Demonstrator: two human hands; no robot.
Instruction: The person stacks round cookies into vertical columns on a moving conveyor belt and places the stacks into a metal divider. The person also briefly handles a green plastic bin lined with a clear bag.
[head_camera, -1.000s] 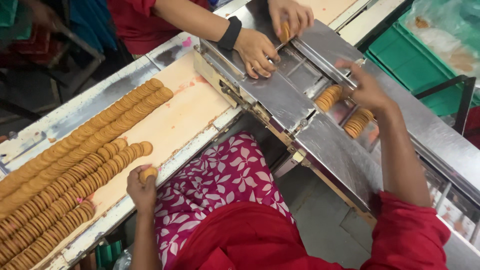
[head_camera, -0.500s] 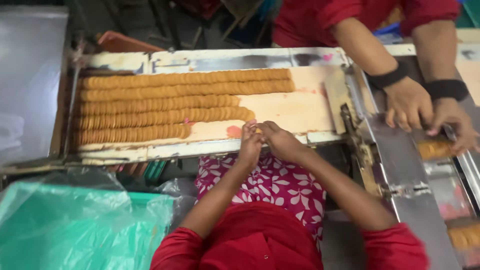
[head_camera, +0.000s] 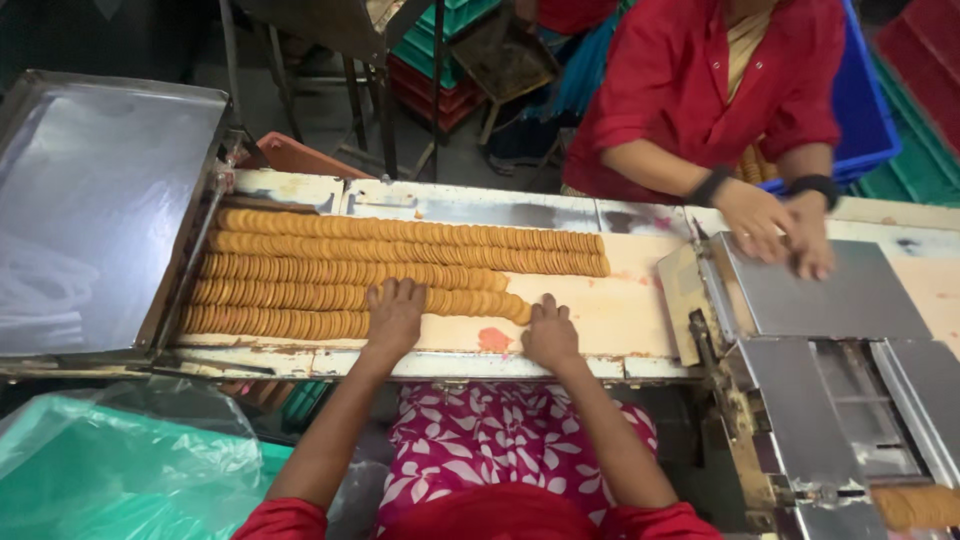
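left hand (head_camera: 394, 318) flat on biscuit rows (head_camera: 400, 270), grip released | right hand (head_camera: 549, 334) at front-row end, grip released | biscuits on conveyor tray (head_camera: 640, 310) | press both ends evenly, keep biscuits upright

- Grey concrete floor (head_camera: 330, 120) beyond the conveyor's far edge, dimly lit.
- Metal stand legs (head_camera: 385, 100) on it.
- Stacked green and red crates (head_camera: 425, 60) behind.
- Blue crate (head_camera: 865, 110) at the right far corner.
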